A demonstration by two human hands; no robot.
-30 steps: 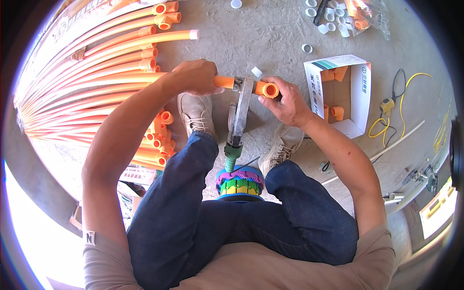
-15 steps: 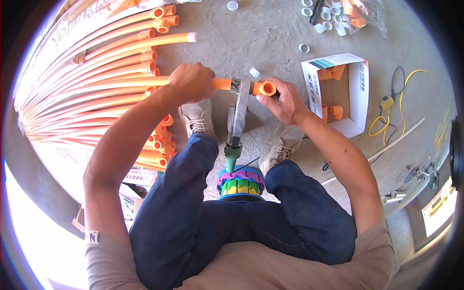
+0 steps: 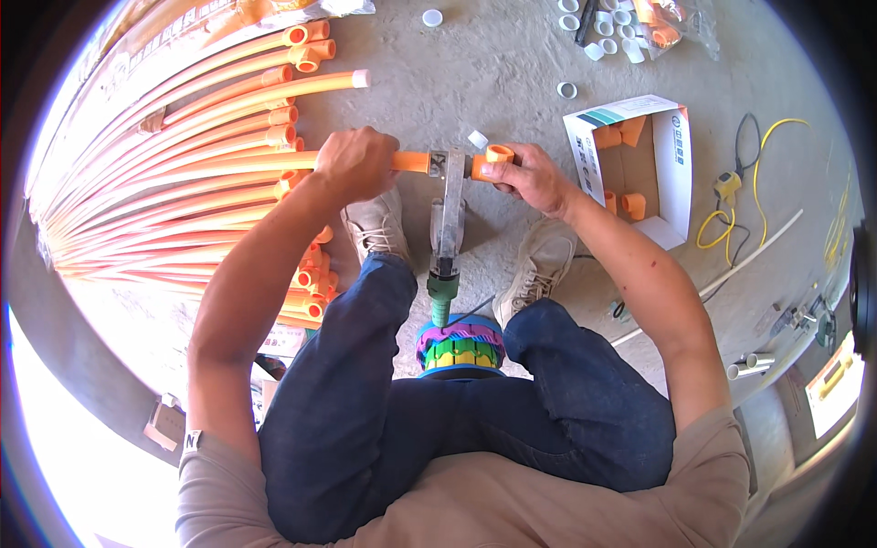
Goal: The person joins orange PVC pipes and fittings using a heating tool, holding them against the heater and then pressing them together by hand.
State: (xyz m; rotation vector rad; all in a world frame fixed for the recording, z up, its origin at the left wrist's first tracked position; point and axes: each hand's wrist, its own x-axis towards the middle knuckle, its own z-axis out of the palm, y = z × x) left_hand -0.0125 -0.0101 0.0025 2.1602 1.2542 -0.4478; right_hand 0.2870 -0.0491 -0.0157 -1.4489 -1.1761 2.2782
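My left hand is closed round a long orange pipe, whose right end meets a die on a flat metal heating tool. My right hand grips a short orange fitting at the die on the tool's other side, thumb across it. The tool stands upright between my shoes, its green handle pointing toward me above a colourful round stool. A small white cap lies just beyond the tool.
Many orange pipes with fittings lie at the left. At the right are an open white carton holding fittings, a yellow cable and a thin white rod. White rings and a bag of fittings lie at the back.
Both hands have shifted a little to the left in the picture. The fitting in my right hand has turned, its round opening now tipped upward instead of facing the camera.
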